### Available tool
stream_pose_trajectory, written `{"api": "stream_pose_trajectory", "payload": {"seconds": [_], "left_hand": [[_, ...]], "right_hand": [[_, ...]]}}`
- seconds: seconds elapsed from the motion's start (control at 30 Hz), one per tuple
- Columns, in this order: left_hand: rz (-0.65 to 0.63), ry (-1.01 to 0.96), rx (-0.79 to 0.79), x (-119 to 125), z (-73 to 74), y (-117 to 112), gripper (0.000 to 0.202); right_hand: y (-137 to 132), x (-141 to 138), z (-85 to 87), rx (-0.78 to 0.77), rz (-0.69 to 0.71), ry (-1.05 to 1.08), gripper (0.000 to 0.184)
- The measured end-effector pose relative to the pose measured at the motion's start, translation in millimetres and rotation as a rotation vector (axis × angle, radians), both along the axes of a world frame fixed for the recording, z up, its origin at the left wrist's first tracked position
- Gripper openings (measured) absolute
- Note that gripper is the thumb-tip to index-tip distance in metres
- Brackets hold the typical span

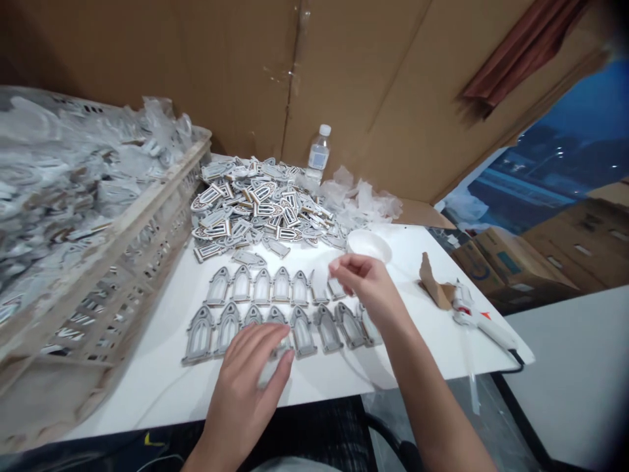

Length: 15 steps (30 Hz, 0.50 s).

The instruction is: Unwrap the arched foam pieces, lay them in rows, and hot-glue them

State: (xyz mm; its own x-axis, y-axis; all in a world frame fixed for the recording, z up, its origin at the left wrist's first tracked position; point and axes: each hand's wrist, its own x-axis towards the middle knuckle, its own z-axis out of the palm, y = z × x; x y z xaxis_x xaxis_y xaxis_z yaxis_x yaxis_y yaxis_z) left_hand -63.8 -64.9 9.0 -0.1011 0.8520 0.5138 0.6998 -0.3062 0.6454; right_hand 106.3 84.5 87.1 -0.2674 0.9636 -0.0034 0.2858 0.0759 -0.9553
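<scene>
Two rows of grey arched window-shaped pieces point(275, 308) lie on the white table point(162, 373). My left hand point(248, 383) rests flat on the front row, fingers stretched out over one or two pieces. My right hand point(366, 278) hovers over the right end of the back row, thumb and fingers pinched together on a small pale piece I can barely make out. Behind the rows is a big heap of similar cut pieces point(255, 203).
A long crate point(122, 242) full of bagged pieces runs along the left. A water bottle point(318, 154), crumpled plastic bags point(363, 196) and a white bowl point(369, 244) stand at the back. A glue gun point(479, 318) and torn cardboard point(435, 285) lie at the right edge.
</scene>
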Motion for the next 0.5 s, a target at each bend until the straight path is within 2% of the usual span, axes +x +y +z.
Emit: {"api": "stream_pose_trajectory", "payload": {"seconds": [0.13,0.27,0.37,0.5], "left_hand": [[0.121,-0.484,-0.219,-5,13.0,0,0.038],[0.094,-0.879,-0.322,-8,19.4,1,0.042],[0.074,-0.963,-0.333,-14,17.0,0,0.038],[0.105,-0.930,-0.308,-23,10.5,-1,0.036]], "right_hand": [[-44,-24,-11.1,-0.106,0.151,0.088,0.023],[-65,-40,-26.5,-0.206,0.244,0.169,0.019],[-67,-44,-34.7,-0.218,0.237,0.161,0.018],[-63,-46,-35.6,-0.222,0.245,0.100,0.018]]}}
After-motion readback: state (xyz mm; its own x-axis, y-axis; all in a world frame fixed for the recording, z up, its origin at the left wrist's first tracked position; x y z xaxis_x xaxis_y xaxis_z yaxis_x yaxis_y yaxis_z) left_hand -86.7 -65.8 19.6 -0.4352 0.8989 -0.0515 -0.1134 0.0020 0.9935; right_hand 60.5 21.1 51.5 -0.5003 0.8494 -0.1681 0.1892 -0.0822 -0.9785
